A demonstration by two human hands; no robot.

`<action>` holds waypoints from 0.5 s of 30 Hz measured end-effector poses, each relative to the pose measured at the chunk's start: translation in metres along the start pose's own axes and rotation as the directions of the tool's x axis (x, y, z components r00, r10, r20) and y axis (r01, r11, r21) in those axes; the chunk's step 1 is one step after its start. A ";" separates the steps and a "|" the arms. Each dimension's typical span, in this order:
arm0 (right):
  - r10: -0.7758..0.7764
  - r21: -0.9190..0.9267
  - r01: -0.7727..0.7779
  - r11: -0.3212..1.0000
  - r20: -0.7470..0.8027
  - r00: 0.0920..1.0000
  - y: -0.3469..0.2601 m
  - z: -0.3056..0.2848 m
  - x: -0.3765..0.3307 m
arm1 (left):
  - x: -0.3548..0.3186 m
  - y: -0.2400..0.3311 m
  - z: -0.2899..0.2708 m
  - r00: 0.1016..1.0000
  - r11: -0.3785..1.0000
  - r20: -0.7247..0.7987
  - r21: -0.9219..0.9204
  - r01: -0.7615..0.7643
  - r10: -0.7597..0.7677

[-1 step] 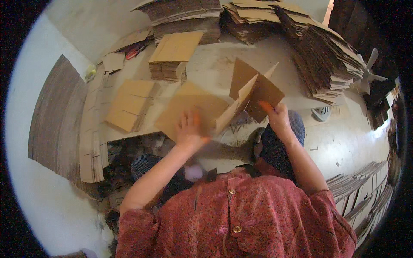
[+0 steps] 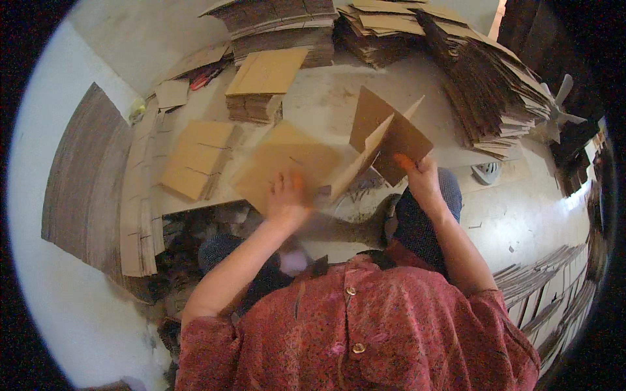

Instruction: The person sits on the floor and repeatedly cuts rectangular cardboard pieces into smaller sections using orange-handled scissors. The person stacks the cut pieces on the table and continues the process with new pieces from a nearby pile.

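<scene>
My left hand [image 2: 287,195] is at the near corner of a tan cardboard sheet [image 2: 280,153], its fingers over the top face. Motion smears both hand and sheet, and the thumb's place is unclear. Closed on the near right part of a cardboard divider [image 2: 394,140], my right hand [image 2: 420,176] has its orange-stained thumb across a brown panel. The divider's panels cross one another, with a pale panel slanting down toward my left hand. Left of the moving sheet lies a low stack of slotted cardboard sheets [image 2: 195,159].
Another stack of cardboard [image 2: 267,75] stands behind. Taller piles [image 2: 283,32] line the back, and a leaning pile [image 2: 486,85] fills the far right. Upright cardboard [image 2: 88,169] rests along the left wall. A red tool [image 2: 207,77] lies at the back left. A pale sandal [image 2: 486,171] is at right.
The sheet under my left hand has shifted slightly left. The divider in my right hand has moved slightly right.
</scene>
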State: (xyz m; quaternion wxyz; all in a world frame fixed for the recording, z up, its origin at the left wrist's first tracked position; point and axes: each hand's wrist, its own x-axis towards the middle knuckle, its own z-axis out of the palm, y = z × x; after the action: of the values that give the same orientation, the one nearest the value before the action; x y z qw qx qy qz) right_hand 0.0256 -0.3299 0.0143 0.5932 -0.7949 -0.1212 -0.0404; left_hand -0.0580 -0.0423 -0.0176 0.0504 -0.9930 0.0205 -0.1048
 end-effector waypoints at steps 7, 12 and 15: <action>0.033 -0.014 -0.034 0.999 -0.051 0.998 -0.013 -0.010 -0.002 | 0.012 -0.050 -0.089 0.980 0.999 -0.195 -0.021 -0.041 0.036; -0.091 0.082 0.106 0.991 -0.165 0.982 -0.023 -0.003 0.003 | 0.014 -0.098 -0.162 0.890 0.998 -0.456 0.043 0.037 -0.013; -0.085 0.010 0.087 0.996 -0.119 0.989 -0.016 0.003 0.010 | 0.022 -0.136 -0.155 0.884 0.986 -0.466 0.122 0.110 -0.041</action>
State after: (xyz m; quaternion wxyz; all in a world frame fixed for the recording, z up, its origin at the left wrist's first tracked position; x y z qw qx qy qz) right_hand 0.0313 -0.3210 0.0304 0.6030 -0.7806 -0.1200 -0.1122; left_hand -0.0650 0.0771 0.1517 0.1119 -0.9332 -0.0146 -0.3412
